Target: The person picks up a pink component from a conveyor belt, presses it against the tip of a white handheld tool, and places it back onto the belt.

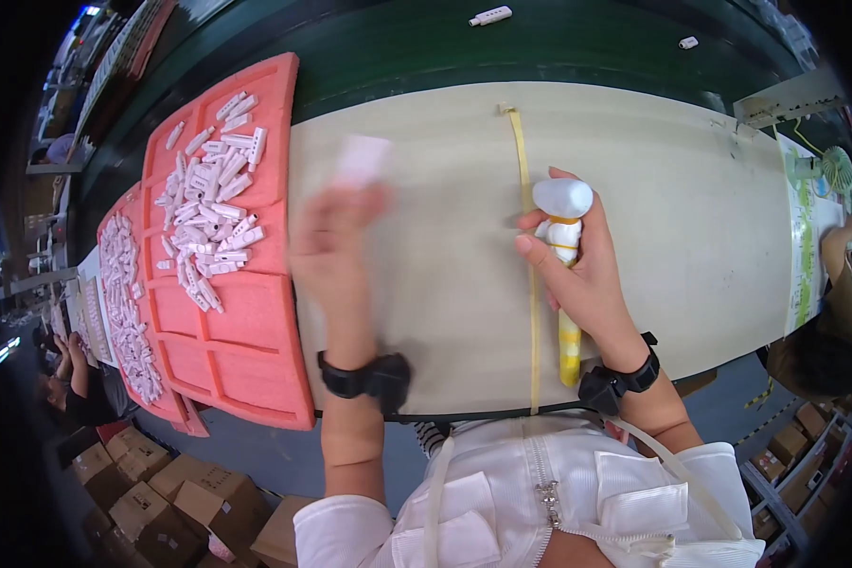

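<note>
My right hand (587, 260) is wrapped around a small mallet (563, 201) over the right half of the worktable. Its rounded head is white and padded, bound below with orange bands, and its handle is yellow toward the lower end. Motion smears my left hand (339, 227), raised over the left part of the table. At its fingertips is a pale, whitish flat piece (363, 159), too blurred to tell its kind. To the left of that hand, a pink foam tray (227, 331) bears a heap of small white plastic devices (208, 208).
A second pink tray (166, 402) with white devices lies further left. Yellow tape (525, 170) runs down the beige tabletop (426, 284). Beyond is a dark green belt (379, 57) with a white device (490, 16). Cardboard boxes (208, 497) stand lower left; other people work at both sides.
</note>
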Tool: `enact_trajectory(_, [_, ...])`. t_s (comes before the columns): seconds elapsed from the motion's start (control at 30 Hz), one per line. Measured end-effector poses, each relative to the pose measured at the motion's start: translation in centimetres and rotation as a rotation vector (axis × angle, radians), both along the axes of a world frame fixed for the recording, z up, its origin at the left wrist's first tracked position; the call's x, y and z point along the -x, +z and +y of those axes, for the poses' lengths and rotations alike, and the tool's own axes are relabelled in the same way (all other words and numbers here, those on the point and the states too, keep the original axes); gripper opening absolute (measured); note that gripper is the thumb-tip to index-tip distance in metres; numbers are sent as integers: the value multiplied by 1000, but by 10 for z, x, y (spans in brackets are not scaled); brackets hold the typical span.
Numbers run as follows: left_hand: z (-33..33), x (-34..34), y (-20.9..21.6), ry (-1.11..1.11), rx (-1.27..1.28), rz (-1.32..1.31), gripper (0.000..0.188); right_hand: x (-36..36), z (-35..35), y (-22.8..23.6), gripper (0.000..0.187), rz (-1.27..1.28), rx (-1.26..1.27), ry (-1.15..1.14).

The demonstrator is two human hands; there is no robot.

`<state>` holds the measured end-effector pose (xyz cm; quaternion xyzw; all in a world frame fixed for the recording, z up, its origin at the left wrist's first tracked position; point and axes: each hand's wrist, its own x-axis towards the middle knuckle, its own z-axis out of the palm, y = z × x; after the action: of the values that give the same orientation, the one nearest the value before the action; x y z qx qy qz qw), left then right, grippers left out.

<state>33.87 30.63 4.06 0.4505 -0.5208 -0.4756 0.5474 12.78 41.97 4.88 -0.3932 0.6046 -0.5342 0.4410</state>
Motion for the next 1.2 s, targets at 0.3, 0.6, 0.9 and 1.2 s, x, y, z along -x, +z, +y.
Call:
enact_trajectory(0.3, [-92, -66, -10, 376, -122, 349, 38, 4, 4, 0, 63, -14, -35, -13])
enact_trajectory(0.6, [-198, 122, -21, -200, 732, -785, 36, 5, 3, 6, 64, -40, -54, 1])
enact_trajectory(0.9, [-122, 113, 0, -359, 373, -754, 25, 15, 5, -8, 60, 135, 116, -36])
enact_trajectory(1.2, [22, 51, -22, -371, 243, -554, 25, -1, 7, 12, 49, 51, -105, 183])
